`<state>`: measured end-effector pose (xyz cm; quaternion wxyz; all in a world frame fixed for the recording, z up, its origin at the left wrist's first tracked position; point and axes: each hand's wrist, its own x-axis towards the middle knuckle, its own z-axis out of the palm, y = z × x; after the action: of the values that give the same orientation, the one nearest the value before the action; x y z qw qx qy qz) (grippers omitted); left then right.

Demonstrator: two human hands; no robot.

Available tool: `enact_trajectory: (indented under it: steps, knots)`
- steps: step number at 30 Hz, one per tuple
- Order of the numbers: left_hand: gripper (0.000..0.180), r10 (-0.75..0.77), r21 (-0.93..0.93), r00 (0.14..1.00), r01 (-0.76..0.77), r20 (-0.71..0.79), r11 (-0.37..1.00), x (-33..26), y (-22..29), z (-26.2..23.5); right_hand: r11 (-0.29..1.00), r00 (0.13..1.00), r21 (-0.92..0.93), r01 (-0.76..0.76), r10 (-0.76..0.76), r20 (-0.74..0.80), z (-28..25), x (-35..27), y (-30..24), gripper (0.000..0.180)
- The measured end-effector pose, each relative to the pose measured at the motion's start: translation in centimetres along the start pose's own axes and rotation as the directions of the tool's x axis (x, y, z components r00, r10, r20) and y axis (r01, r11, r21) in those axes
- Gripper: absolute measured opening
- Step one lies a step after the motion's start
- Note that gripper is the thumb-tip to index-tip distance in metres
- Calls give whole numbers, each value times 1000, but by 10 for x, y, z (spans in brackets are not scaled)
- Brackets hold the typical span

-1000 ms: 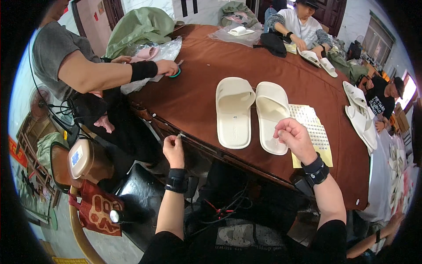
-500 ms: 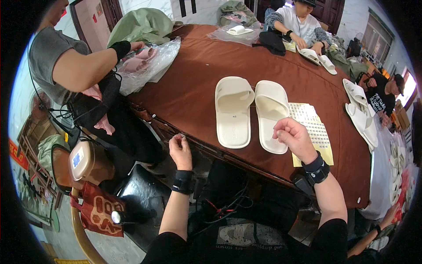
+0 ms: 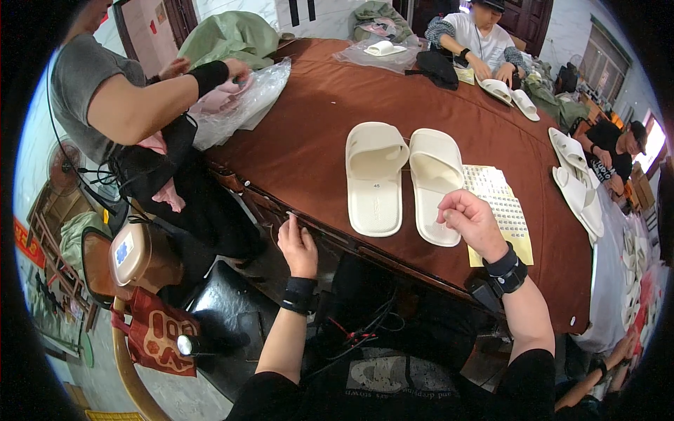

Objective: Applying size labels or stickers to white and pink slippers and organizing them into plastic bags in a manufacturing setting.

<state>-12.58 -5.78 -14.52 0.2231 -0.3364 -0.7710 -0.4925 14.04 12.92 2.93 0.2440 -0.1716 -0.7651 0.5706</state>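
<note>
Nearest, we log the left hand (image 3: 299,251) just off the desk (image 3: 309,140), index finger extended, others loosely bent. Right hand (image 3: 476,223): fingers narrow, above the right cream slipper (image 3: 428,188) (whether either hand holds anything, we cannot tell). Left cream slipper (image 3: 375,188) beside it, on the desk. Beyond, a co-worker (image 3: 484,36) handles white slippers (image 3: 497,90).

Slippers (image 3: 375,200), label sheets (image 3: 507,217) and co-workers (image 3: 484,35) around one table (image 3: 302,133) show a workshop.
</note>
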Motion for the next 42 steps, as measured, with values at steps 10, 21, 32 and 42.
enact_trajectory:
  steps: [10, 21, 32, 42]
  knots:
    - [23, -288, -316, 958, 271, -5, 909, 1, -4, -4, 1000, 1000, -12, -6, 6, 8, 1, 1, 1, 14]
    - [12, -298, -339, 950, 252, -90, 906, 13, 5, -14, 1000, 1000, -21, -11, 10, -15, -2, 1, 4, 11]
    - [16, 334, -314, 940, -339, -71, 887, 34, 125, -45, 997, 999, 60, 50, -50, 1, 0, 2, 8, 12]
    - [31, 749, -389, 587, -641, 307, 662, 34, 205, -17, 994, 994, 52, 100, -98, -40, -6, 2, 5, 13]
